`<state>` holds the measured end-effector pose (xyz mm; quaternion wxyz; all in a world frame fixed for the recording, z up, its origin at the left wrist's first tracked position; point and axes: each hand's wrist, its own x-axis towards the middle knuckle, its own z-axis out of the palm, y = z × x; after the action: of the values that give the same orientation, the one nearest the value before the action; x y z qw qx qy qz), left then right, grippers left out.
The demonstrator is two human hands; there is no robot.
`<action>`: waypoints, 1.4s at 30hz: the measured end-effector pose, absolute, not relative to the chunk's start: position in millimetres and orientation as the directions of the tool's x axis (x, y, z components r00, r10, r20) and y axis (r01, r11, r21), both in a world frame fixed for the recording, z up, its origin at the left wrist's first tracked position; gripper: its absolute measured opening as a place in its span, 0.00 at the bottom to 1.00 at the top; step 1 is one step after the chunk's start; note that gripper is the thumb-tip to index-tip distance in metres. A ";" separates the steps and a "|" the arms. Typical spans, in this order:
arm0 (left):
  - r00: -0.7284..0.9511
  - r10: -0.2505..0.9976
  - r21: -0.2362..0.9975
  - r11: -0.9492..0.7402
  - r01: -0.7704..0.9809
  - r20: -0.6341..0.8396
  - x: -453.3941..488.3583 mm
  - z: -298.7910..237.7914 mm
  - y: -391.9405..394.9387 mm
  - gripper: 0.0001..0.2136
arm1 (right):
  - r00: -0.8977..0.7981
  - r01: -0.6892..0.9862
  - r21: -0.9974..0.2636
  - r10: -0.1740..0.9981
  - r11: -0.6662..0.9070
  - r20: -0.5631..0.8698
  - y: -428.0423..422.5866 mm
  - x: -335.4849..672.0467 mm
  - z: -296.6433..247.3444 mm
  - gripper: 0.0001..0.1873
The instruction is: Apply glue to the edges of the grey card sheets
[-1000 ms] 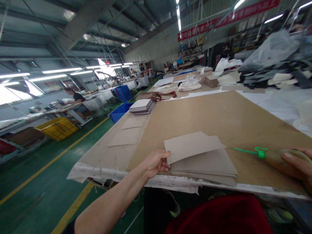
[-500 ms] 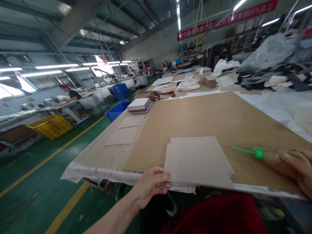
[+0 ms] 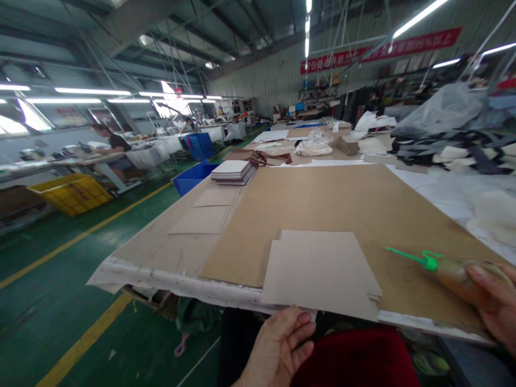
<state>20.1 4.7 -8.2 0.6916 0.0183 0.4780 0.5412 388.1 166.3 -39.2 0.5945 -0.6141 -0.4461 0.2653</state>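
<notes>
Grey-beige cardboard sheets (image 3: 318,274) lie in a slightly uneven stack at the front edge of a large brown board (image 3: 322,193). The top sheet juts a little over the table edge. My left hand (image 3: 282,341) is just below that edge, palm turned up and fingers loosely curved and apart, holding nothing; its fingertips are close to the sheet, and I cannot tell whether they touch it. At the right, my right hand (image 3: 494,301) is wrapped round a glue squeeze bottle (image 3: 455,277) with amber contents. The bottle's thin green nozzle (image 3: 407,255) points left above the board.
On the left of the table are two flat card pieces (image 3: 199,220) and a neat stack of cards (image 3: 233,173). Brown straps (image 3: 268,157) and a clear plastic bag (image 3: 314,142) lie farther back. Dark fabric scraps (image 3: 439,142) are heaped at right. A blue bin (image 3: 191,178) stands beside the table.
My left hand has let go of the sheet's left front corner and moved right, below the front edge. The top sheet sits slightly farther left and nearer me. The bottle stays in my right hand.
</notes>
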 end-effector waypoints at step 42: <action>-0.114 0.821 0.672 0.369 -0.642 -0.560 89.6 -11.4 55.6 0.15 | -0.834 0.273 -0.479 0.453 0.834 0.314 138.3 163.0 90.2 0.13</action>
<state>89.6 55.6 -11.4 0.6597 0.0896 0.4995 0.5543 163.0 138.3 90.2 0.2123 -0.1945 -0.9339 0.2120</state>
